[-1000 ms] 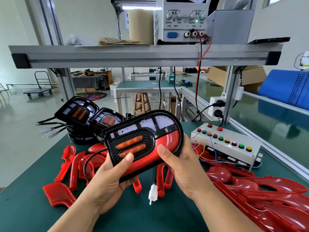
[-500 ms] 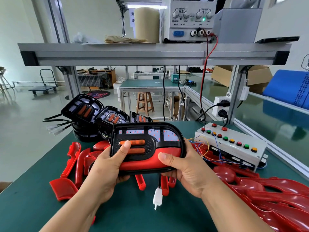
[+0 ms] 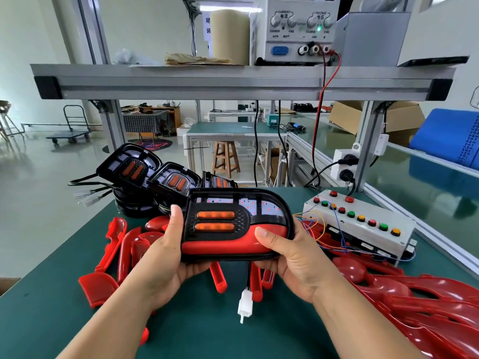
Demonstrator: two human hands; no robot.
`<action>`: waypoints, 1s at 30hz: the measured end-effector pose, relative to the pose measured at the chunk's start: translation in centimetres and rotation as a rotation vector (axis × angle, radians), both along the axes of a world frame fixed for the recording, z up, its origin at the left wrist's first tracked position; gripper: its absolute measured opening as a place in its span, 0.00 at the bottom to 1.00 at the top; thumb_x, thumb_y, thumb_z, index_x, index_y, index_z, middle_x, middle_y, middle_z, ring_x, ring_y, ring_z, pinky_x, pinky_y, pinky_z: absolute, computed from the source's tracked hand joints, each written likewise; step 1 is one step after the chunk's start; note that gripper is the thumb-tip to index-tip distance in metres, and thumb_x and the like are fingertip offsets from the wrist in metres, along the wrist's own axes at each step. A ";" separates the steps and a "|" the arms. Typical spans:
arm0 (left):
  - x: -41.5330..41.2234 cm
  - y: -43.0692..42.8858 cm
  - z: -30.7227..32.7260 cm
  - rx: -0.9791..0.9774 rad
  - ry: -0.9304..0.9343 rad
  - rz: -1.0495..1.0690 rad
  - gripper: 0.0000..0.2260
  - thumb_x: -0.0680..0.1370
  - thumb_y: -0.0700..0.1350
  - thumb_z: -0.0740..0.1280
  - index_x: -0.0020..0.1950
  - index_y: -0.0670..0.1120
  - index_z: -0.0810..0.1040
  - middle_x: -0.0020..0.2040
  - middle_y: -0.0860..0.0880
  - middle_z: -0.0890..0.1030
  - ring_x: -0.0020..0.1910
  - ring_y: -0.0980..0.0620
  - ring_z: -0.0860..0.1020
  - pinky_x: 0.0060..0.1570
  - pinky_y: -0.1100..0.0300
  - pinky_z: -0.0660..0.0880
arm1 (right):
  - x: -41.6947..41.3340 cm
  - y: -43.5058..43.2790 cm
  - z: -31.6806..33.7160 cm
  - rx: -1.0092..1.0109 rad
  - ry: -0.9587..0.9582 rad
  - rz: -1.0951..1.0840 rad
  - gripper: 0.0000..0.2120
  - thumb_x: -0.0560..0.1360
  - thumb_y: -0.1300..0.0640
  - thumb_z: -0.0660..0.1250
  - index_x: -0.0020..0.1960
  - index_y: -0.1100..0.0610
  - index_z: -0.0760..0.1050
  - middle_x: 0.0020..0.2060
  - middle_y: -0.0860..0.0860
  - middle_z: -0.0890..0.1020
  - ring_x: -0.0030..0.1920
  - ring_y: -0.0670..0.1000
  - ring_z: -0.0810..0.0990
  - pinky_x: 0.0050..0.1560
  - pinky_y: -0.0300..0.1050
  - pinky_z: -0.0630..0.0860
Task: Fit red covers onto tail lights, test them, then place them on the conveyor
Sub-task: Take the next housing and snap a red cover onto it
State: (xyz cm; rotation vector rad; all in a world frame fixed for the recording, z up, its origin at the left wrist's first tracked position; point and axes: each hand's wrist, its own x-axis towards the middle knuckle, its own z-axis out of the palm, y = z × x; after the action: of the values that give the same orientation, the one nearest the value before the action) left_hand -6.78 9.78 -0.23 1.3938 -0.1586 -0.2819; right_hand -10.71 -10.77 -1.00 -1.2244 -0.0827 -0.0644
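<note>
I hold a black tail light point(image 3: 233, 218) with two orange lenses level above the green bench. A red cover point(image 3: 228, 246) sits along its lower front edge. My left hand point(image 3: 166, 255) grips the light's left end, thumb up along its side. My right hand point(image 3: 293, 257) grips the right end, thumb pressing on the red cover. A short cable with a white connector point(image 3: 245, 301) hangs under the light. Loose red covers point(image 3: 114, 244) lie on the bench to the left.
Three uncovered tail lights point(image 3: 153, 174) are stacked at the back left. A white test box point(image 3: 363, 226) with coloured buttons and wires stands to the right, with red cover frames point(image 3: 427, 307) piled in front. A power supply point(image 3: 298, 29) sits on the upper shelf. The conveyor point(image 3: 427, 182) runs along the right.
The tail light has tilted from slanted to level and come lower. My left thumb has moved off the orange lenses to the light's left side.
</note>
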 end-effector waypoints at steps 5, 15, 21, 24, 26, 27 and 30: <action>0.1 2.1 0.2 -0.142 0.006 -0.257 0.14 0.76 0.45 0.64 0.59 0.46 0.83 0.61 0.42 0.82 0.58 0.45 0.81 0.49 0.57 0.81 | -0.1 -0.2 0.3 0.036 0.016 -0.007 0.25 0.58 0.54 0.78 0.54 0.52 0.76 0.42 0.53 0.83 0.38 0.51 0.83 0.33 0.44 0.79; 0.6 1.0 0.5 -0.137 -0.073 -0.218 0.20 0.73 0.40 0.66 0.65 0.42 0.76 0.60 0.41 0.82 0.55 0.45 0.82 0.47 0.58 0.81 | -0.2 0.2 0.5 0.108 0.010 -0.074 0.31 0.58 0.55 0.78 0.59 0.54 0.72 0.45 0.55 0.84 0.39 0.51 0.83 0.35 0.45 0.80; 1.0 2.0 1.2 -0.541 -0.019 -0.111 0.13 0.72 0.39 0.63 0.51 0.43 0.85 0.54 0.41 0.84 0.53 0.43 0.83 0.47 0.52 0.82 | -0.4 0.6 1.0 0.241 -0.018 -0.002 0.35 0.62 0.30 0.67 0.58 0.54 0.75 0.45 0.61 0.84 0.43 0.55 0.84 0.42 0.43 0.81; 1.5 3.5 1.7 -0.706 0.086 0.024 0.11 0.69 0.40 0.64 0.40 0.39 0.85 0.52 0.38 0.83 0.58 0.40 0.80 0.44 0.51 0.83 | -0.8 2.1 -0.1 -0.371 -0.098 -0.087 0.19 0.72 0.40 0.68 0.55 0.52 0.78 0.41 0.50 0.84 0.42 0.47 0.82 0.45 0.38 0.77; 1.7 4.2 1.8 -0.745 0.150 0.089 0.12 0.68 0.40 0.64 0.45 0.36 0.82 0.57 0.37 0.81 0.61 0.38 0.78 0.41 0.52 0.83 | -0.8 3.4 -1.1 -0.981 -0.251 -0.105 0.13 0.74 0.45 0.70 0.55 0.50 0.80 0.43 0.44 0.81 0.45 0.42 0.79 0.48 0.34 0.73; 1.8 4.3 1.7 -0.757 0.176 0.109 0.14 0.68 0.41 0.65 0.50 0.36 0.79 0.61 0.37 0.79 0.63 0.38 0.77 0.39 0.53 0.83 | -0.7 4.0 -1.6 -1.238 -0.284 -0.100 0.16 0.74 0.43 0.69 0.59 0.49 0.79 0.46 0.44 0.79 0.48 0.43 0.77 0.51 0.36 0.72; 1.8 4.4 1.7 -0.756 0.211 0.146 0.19 0.68 0.43 0.66 0.57 0.39 0.76 0.63 0.37 0.76 0.63 0.39 0.76 0.35 0.55 0.82 | -0.4 5.5 -2.4 -1.671 -0.207 -0.098 0.24 0.76 0.41 0.64 0.67 0.51 0.72 0.57 0.52 0.75 0.60 0.53 0.72 0.60 0.48 0.70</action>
State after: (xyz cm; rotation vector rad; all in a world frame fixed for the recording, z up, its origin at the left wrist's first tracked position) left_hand -4.97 14.16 1.48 0.6161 0.0173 -0.2128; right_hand -11.09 -5.31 -3.42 -2.8907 -0.2874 -0.2333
